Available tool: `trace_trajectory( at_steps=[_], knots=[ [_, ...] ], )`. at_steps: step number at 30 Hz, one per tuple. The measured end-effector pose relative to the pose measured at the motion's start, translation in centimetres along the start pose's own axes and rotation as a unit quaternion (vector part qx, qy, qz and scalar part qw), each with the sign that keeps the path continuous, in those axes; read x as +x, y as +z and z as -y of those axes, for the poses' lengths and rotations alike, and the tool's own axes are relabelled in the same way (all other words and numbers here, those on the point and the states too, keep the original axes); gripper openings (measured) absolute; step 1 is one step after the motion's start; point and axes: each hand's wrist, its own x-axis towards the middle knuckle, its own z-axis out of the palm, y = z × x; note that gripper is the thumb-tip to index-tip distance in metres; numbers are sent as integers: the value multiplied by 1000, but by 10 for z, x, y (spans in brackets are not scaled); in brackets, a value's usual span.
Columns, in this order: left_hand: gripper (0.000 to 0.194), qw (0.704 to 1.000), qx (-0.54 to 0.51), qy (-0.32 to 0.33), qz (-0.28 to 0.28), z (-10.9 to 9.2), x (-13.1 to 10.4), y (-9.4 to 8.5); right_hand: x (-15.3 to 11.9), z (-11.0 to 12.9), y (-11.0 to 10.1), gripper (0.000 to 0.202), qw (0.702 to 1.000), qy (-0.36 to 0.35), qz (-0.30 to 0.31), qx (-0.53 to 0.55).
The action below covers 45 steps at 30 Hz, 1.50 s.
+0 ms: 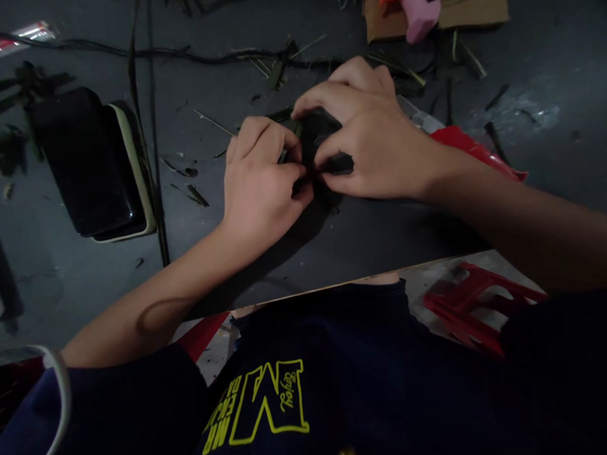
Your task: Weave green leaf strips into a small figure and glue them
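My left hand and my right hand meet over the dark table, their fingertips almost touching. Both are closed in a pinch on a small dark green leaf strip. Most of that strip is hidden by the fingers and by shadow, so its full shape does not show. Leaf scraps lie just beyond the hands. Beside my right wrist is a red plastic packet, partly covered by the forearm.
Two stacked phones lie at the left, by a long leaf strip. A black cable crosses behind the hands. A pink glue gun rests on cardboard at the back. Red stools stand below the table's front edge.
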Motion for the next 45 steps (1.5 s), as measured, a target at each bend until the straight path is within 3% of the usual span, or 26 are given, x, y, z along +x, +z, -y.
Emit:
trace_trajectory(
  at_steps=[4,9,16,21,26,33,40,45],
  knots=[
    [11,999,4,-40,21,-4,2,-7,9,6,-1,12,999,-13,36,-17],
    [5,995,-31,-56,75,6,6,-18,-2,17,2,19,1000,23,-12,9],
    [7,994,-37,-60,87,15,15,-15,-9,21,-1,22,996,29,11,-84],
    [8,998,28,-16,56,9,17,-12,-9,11,5,15,996,46,-28,-72],
    [26,988,114,101,1,-4,17,-5,-6,3,4,13,998,42,-32,-45],
    [20,983,105,142,41,4,15,-1,-5,-5,14,12,996,79,-49,3],
    [22,981,119,121,97,12,19,-5,-2,-11,17,9,997,56,-44,22],
    [25,989,82,61,112,6,13,-10,-2,-5,20,7,997,59,-45,14]
  ],
)
